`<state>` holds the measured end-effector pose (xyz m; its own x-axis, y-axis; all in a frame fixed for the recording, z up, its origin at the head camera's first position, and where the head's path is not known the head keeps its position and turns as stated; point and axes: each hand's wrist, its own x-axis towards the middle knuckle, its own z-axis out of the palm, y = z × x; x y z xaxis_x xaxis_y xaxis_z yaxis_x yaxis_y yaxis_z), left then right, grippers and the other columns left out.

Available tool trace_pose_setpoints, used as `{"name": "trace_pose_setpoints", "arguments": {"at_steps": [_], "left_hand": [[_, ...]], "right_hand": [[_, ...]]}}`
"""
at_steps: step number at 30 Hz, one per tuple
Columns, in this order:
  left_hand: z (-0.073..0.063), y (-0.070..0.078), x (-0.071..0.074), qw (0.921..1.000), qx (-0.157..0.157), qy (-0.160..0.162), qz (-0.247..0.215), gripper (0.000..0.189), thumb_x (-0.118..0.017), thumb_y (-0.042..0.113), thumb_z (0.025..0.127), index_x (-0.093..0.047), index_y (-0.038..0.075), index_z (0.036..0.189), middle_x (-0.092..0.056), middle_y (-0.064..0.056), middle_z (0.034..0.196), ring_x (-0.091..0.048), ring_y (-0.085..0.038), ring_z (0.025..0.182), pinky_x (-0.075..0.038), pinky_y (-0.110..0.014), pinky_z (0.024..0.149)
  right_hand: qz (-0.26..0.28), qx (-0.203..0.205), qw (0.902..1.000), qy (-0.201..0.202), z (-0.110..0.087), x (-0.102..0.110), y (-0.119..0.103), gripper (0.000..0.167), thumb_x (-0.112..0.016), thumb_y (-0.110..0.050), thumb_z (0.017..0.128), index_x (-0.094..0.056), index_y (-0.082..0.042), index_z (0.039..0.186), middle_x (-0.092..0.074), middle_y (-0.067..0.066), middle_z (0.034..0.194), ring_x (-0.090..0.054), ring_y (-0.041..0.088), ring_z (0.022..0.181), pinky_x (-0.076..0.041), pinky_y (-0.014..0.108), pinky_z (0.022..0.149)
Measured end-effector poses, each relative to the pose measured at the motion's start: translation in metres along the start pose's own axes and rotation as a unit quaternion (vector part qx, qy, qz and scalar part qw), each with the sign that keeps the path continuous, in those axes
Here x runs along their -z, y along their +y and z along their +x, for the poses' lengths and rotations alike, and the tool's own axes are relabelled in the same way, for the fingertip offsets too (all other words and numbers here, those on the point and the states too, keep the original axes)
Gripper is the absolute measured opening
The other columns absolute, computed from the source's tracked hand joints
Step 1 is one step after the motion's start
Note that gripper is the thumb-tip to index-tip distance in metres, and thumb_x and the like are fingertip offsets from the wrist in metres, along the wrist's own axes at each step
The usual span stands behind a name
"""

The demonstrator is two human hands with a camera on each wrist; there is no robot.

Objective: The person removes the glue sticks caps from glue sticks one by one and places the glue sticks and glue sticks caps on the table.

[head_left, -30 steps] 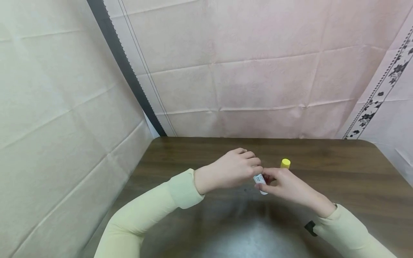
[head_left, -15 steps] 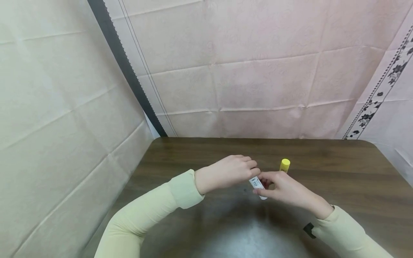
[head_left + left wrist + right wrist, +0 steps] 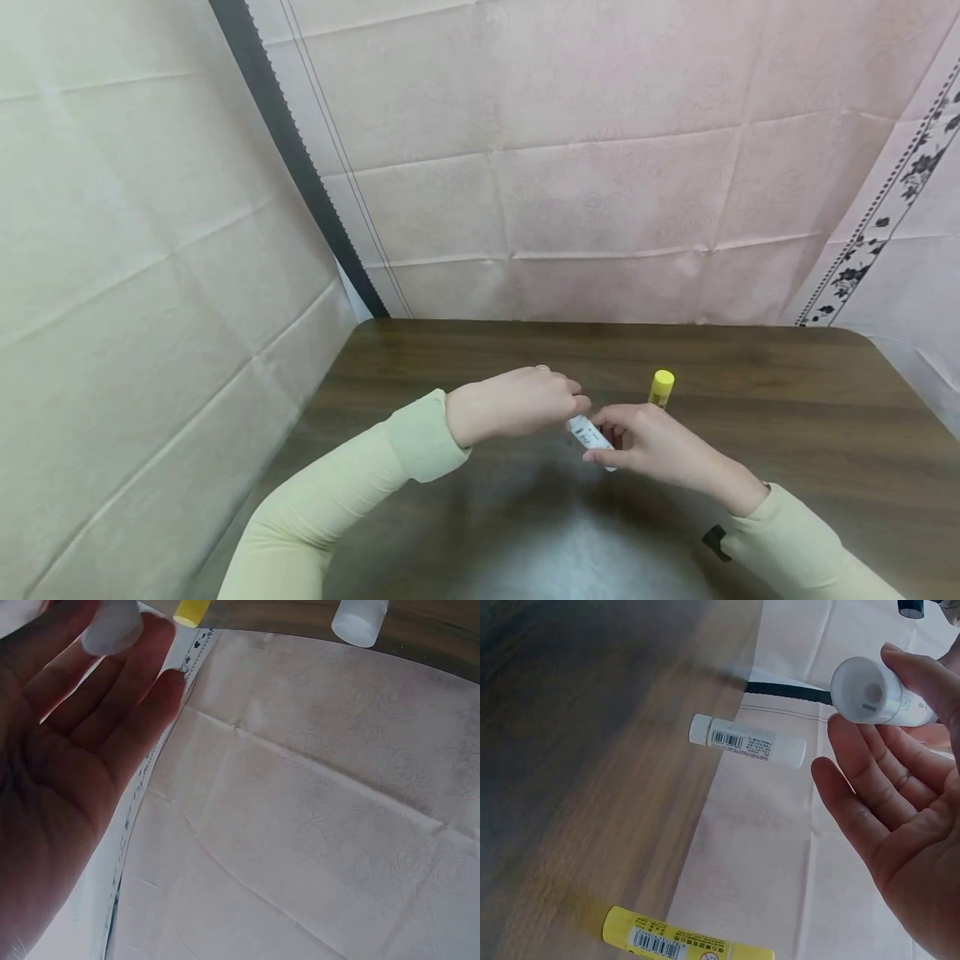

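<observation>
Both hands are at work on one white glue stick [image 3: 588, 435], raised off the tabletop [image 3: 787, 392], slanting in front of the right half of the far edge. The right hand [image 3: 663, 446] has it pinched low, thumb on the near side, fingers curled behind – and its round, recessed end [image 3: 859, 691] faces the right wrist camera. Over at the upper end, the left hand [image 3: 517, 404] comes in from the left, thumb and fingers closed about the stick, the fingertips partly hidden.

Just beyond the right hand stands a yellow glue stick [image 3: 661, 385], upright, nearer the tabletop's far edge than the near one. And there's another – a second white glue stick [image 3: 748, 741], barcode showing, upright to the left of the yellow one and well apart from it; the head view does not show it. Pale sleeves [image 3: 431, 437] cover both forearms, and creased cloth [image 3: 600, 183] hangs behind the far edge.
</observation>
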<state>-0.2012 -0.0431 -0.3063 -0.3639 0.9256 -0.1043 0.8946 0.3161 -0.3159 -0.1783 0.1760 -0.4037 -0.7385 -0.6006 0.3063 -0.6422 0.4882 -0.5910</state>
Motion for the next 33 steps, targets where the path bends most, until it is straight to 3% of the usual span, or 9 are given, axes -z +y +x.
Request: {"name": "trace_pose_setpoints", "arguments": {"at_steps": [3,10,13,16,19,22,27,33], "left_hand": [[-0.001,0.0,0.0,0.9993,0.012,-0.027,-0.021,0.006,-0.073,0.018,0.093,-0.069,0.017,0.097,-0.057,0.009,0.079,-0.048,-0.007,0.067,-0.038,-0.021,0.064],[0.001,0.001,0.0,0.9952,0.026,-0.065,-0.068,0.017,-0.073,0.024,0.095,-0.07,0.015,0.11,-0.06,0.008,0.087,-0.053,-0.007,0.074,-0.047,-0.018,0.067],[0.001,0.003,-0.001,0.997,0.027,-0.049,-0.054,0.017,-0.073,0.022,0.094,-0.071,0.016,0.11,-0.061,0.008,0.088,-0.055,-0.008,0.077,-0.048,-0.02,0.068],[0.001,0.007,-0.005,0.9995,0.027,-0.012,-0.01,0.016,-0.074,0.018,0.092,-0.071,0.018,0.108,-0.063,0.008,0.09,-0.058,-0.01,0.082,-0.049,-0.022,0.069],[0.001,0.01,-0.009,0.9986,0.025,0.025,0.04,0.015,-0.074,0.016,0.091,-0.072,0.019,0.106,-0.066,0.008,0.092,-0.061,-0.01,0.086,-0.05,-0.022,0.071],[0.001,0.012,-0.012,0.9966,0.025,0.04,0.067,0.014,-0.075,0.016,0.091,-0.073,0.02,0.104,-0.068,0.008,0.092,-0.063,-0.01,0.085,-0.051,-0.023,0.072],[0.0,0.011,-0.012,0.9982,0.035,0.016,0.046,0.013,-0.075,0.016,0.09,-0.075,0.021,0.102,-0.068,0.009,0.089,-0.062,-0.009,0.079,-0.051,-0.025,0.068],[0.001,0.009,-0.01,0.9978,0.051,-0.041,0.001,0.01,-0.075,0.02,0.091,-0.075,0.019,0.101,-0.068,0.008,0.088,-0.057,-0.008,0.072,-0.051,-0.023,0.064]], "right_hand": [[-0.005,0.002,1.0,-0.005,0.001,-0.002,0.0,0.018,-0.082,-0.028,0.087,-0.065,-0.027,0.093,-0.059,-0.018,0.076,-0.056,0.0,0.066,-0.048,0.022,0.058],[-0.014,-0.001,0.9998,-0.011,0.0,-0.005,0.0,0.017,-0.08,-0.034,0.088,-0.066,-0.027,0.095,-0.058,-0.019,0.075,-0.054,0.0,0.065,-0.047,0.021,0.057],[-0.014,-0.003,0.9999,-0.007,-0.002,-0.006,0.001,0.018,-0.079,-0.037,0.088,-0.065,-0.028,0.094,-0.057,-0.019,0.075,-0.053,0.001,0.064,-0.046,0.021,0.056],[-0.016,0.001,0.9999,-0.001,-0.001,-0.006,0.001,0.019,-0.079,-0.038,0.088,-0.064,-0.028,0.094,-0.057,-0.019,0.075,-0.053,0.001,0.064,-0.046,0.021,0.056],[-0.015,0.004,0.9999,0.003,0.0,-0.006,0.001,0.02,-0.079,-0.038,0.088,-0.062,-0.028,0.092,-0.057,-0.018,0.075,-0.053,0.001,0.064,-0.046,0.021,0.056],[-0.01,0.004,0.9999,0.0,0.002,-0.008,0.0,0.021,-0.079,-0.038,0.088,-0.061,-0.028,0.091,-0.057,-0.018,0.074,-0.053,0.001,0.064,-0.046,0.022,0.057],[0.003,0.0,0.9999,-0.012,0.003,-0.012,0.0,0.019,-0.079,-0.037,0.089,-0.063,-0.028,0.092,-0.058,-0.018,0.075,-0.054,0.001,0.065,-0.047,0.022,0.057],[0.001,0.005,1.0,-0.007,0.003,-0.016,0.0,0.018,-0.08,-0.034,0.087,-0.066,-0.026,0.096,-0.058,-0.018,0.078,-0.055,0.001,0.068,-0.048,0.022,0.059]]}}
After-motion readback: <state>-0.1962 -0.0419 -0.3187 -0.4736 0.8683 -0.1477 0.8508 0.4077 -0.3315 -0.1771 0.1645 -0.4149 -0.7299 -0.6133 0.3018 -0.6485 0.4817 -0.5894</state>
